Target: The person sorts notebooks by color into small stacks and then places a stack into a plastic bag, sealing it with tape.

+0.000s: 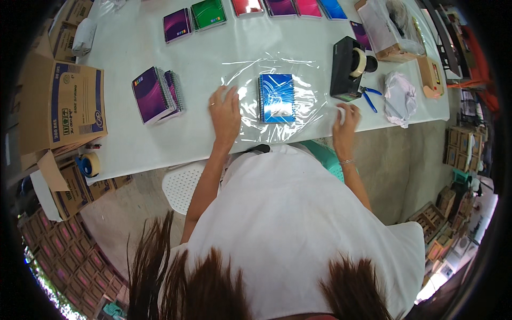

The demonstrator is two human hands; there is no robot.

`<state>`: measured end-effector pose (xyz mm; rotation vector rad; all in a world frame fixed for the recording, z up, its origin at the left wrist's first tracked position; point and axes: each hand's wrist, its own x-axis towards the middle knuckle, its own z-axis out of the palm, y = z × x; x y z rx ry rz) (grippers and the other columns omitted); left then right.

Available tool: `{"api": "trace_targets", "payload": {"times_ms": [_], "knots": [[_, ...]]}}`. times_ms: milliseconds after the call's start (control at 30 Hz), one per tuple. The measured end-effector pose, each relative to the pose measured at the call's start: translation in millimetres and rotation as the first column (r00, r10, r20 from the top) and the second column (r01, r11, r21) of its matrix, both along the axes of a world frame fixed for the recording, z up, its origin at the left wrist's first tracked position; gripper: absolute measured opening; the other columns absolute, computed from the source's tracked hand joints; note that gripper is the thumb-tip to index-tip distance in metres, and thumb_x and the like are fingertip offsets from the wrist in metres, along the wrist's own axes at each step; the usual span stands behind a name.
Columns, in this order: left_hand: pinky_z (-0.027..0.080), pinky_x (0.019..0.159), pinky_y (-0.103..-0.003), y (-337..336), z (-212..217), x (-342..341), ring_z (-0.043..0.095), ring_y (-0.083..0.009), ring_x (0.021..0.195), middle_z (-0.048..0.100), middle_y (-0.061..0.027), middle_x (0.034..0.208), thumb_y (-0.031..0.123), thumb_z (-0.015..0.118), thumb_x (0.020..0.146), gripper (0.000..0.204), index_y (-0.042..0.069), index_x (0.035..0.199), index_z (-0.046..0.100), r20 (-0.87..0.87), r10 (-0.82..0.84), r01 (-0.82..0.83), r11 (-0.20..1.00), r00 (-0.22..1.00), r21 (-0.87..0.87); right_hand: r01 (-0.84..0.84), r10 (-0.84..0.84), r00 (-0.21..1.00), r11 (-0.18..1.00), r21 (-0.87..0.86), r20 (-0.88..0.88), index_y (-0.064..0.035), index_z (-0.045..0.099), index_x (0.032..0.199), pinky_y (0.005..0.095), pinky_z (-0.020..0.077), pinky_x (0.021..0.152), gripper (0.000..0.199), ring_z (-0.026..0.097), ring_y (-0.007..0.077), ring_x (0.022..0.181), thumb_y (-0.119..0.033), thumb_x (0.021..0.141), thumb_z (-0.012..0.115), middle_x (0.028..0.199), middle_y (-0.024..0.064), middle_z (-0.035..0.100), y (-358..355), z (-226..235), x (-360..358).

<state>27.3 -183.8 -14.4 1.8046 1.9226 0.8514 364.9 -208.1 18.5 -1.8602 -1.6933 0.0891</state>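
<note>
A blue spiral-bound notebook (277, 98) lies on a clear plastic sheet (309, 114) on the white table (213, 48). A purple notebook stack (156, 94) sits left of it, a black tape dispenser (348, 69) right, and a cardboard box (63, 104) at the table's left end.

bench (160, 144): white
wrap sheet (277, 98): clear, glossy, with white glints
centre notebook (277, 98): blue with pale swirling streaks
notebook stack (154, 95): purple to magenta covers, small multicoloured strip at the top
far-row notebooks (208, 13): purple, green, red, pink and blue
tape dispenser (345, 69): black, with a beige roll
pliers (369, 96): blue handles
carton (64, 104): brown cardboard, dark blue printed panel
tape roll (88, 164): tan, blue core
chair (184, 184): white, dotted with small holes
</note>
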Motion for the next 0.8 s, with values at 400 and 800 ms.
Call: {"api": "trace_targets", "payload": {"times_ms": [400, 800], "knots": [[0.027, 0.116, -0.041, 32.4, 15.1, 75.9, 0.035, -0.0298, 0.139, 0.039, -0.0187, 0.142, 0.027, 0.063, 0.098, 0.063, 0.005, 0.146, 0.030, 0.884, 0.093, 0.158, 0.970, 0.458, -0.184, -0.605, -0.257, 0.297, 0.694, -0.390, -0.920, 0.0015, 0.025, 0.149, 0.0358, 0.0400, 0.109, 0.086, 0.046, 0.0287, 0.128, -0.018, 0.085, 0.080, 0.141, 0.0212, 0.041, 60.1, 7.3, -79.3], [0.022, 0.123, -0.048, 37.6, 73.9, 43.4, 0.024, -0.0327, 0.150, 0.031, -0.0117, 0.158, 0.001, 0.070, 0.083, 0.090, 0.016, 0.158, 0.021, 0.538, -0.376, 0.380, 0.918, 0.754, 0.109, -0.723, 0.492, 0.433, 0.690, 0.035, -0.755, -0.0152, 0.037, 0.147, 0.0408, 0.0350, 0.118, 0.088, 0.037, 0.0280, 0.141, 0.011, 0.071, 0.075, 0.154, 0.0102, 0.030, 93.7, 6.2, -69.6]]}}
